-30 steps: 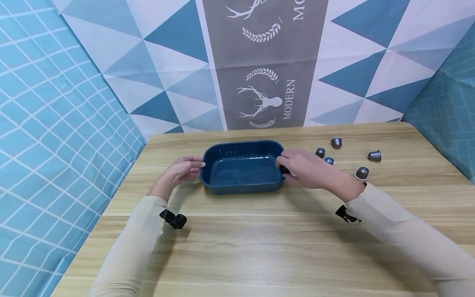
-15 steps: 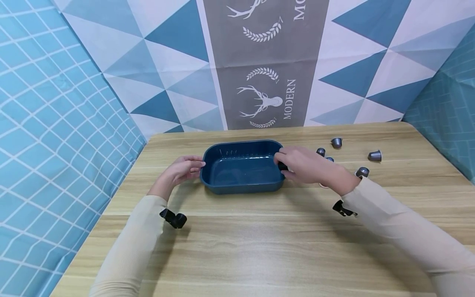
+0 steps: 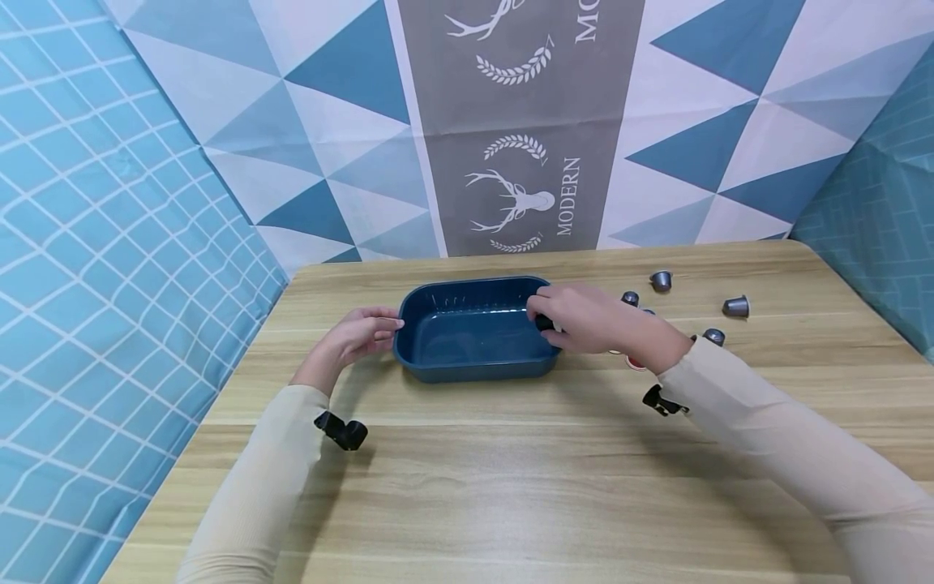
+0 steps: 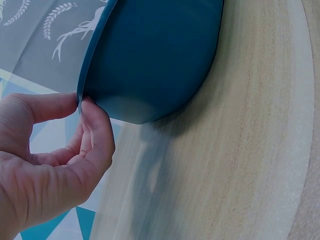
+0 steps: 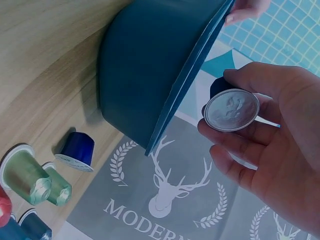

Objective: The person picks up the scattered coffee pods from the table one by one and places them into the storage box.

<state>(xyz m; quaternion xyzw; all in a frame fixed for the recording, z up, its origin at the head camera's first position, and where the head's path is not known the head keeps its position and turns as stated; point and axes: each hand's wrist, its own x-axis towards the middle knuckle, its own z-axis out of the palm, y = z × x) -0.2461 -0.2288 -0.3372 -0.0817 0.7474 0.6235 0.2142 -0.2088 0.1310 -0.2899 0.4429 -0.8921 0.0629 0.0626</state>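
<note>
A dark blue rectangular basin (image 3: 477,371) with rounded corners stands on the wooden table. My left hand (image 3: 357,334) pinches its left rim between thumb and fingers, which the left wrist view shows close up at the basin's edge (image 4: 86,75). Over the right end of the basin, my right hand (image 3: 594,319) holds a dark coffee capsule (image 3: 544,323) by its sides. In the right wrist view the silver lid of this coffee capsule (image 5: 232,111) faces the camera, with the thumb and fingers around its body.
Right of the basin lie several loose capsules, among them a grey one (image 3: 736,307) and another at the back (image 3: 661,281). Blue (image 5: 77,150), green (image 5: 27,172) and red (image 5: 4,207) capsules show in the right wrist view. A patterned backdrop (image 3: 306,146) rises behind the table.
My right hand has moved a little to the left with the coffee capsule, from the basin's right rim to over its inside. The left hand and the basin have stayed in place.
</note>
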